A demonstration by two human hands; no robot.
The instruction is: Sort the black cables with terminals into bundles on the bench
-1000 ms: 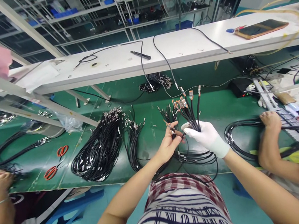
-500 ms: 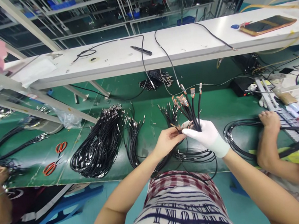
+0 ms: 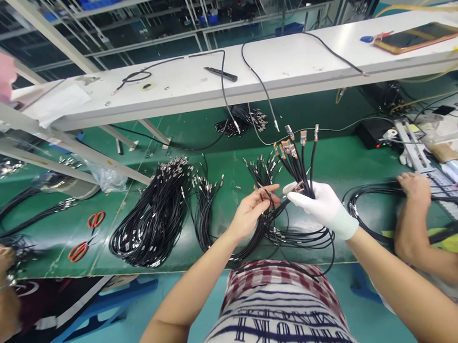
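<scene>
My right hand (image 3: 324, 207), in a white glove, is closed around a bunch of black cables (image 3: 304, 161) whose copper-coloured terminals point up and away from me. My bare left hand (image 3: 250, 211) is just left of it, thumb and fingers bent round a thin black cable (image 3: 270, 196); its exact grip is partly hidden. Below both hands, more black cables (image 3: 295, 237) curve over the green table top. Just beyond my left hand stand the metal-tipped ends of another cable bundle (image 3: 262, 167).
Left of my hands lie a smaller cable bundle (image 3: 204, 214), a large looped bundle (image 3: 150, 217) and orange-handled scissors (image 3: 87, 237). A white shelf (image 3: 185, 94) crosses ahead, bearing a knife (image 3: 221, 74) and a phone (image 3: 418, 38). Co-workers' hands (image 3: 415, 187) are at both sides.
My left hand has drawn slightly apart from the gloved right hand, and its fingers have opened a little. The right hand still grips the cable bunch. The view has shifted slightly.
</scene>
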